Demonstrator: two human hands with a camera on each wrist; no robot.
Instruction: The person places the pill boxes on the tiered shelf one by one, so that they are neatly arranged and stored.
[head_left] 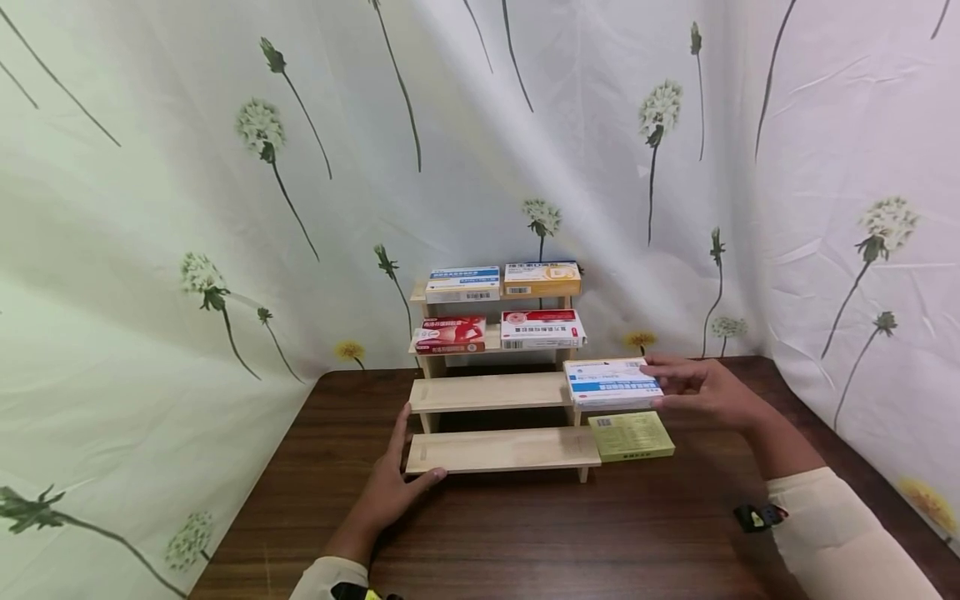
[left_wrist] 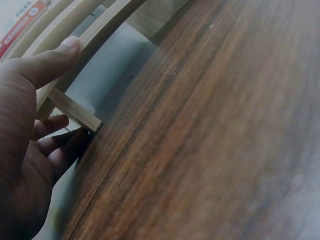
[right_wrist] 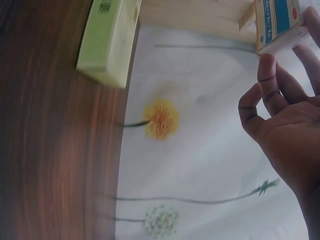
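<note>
A stepped wooden shelf rack (head_left: 491,392) with several tiers stands on the table. At its lower left corner is my left hand (head_left: 393,483), thumb on the front edge and fingers around the side; the left wrist view shows the thumb (left_wrist: 70,47) on a wooden board. My right hand (head_left: 708,390) pinches the right end of a white and blue medicine box (head_left: 611,383) at the right end of the second-lowest tier. The right wrist view shows this box (right_wrist: 280,22) between the fingers. Below it, a yellow-green box (head_left: 632,436) sits at the bottom tier's right end.
On the top tier sit another white and blue box (head_left: 462,284) and an orange and white box (head_left: 542,279). Beneath them are a red box (head_left: 452,333) and a white and red box (head_left: 543,328). A flower-print curtain (head_left: 480,167) surrounds the dark wooden table (head_left: 540,542).
</note>
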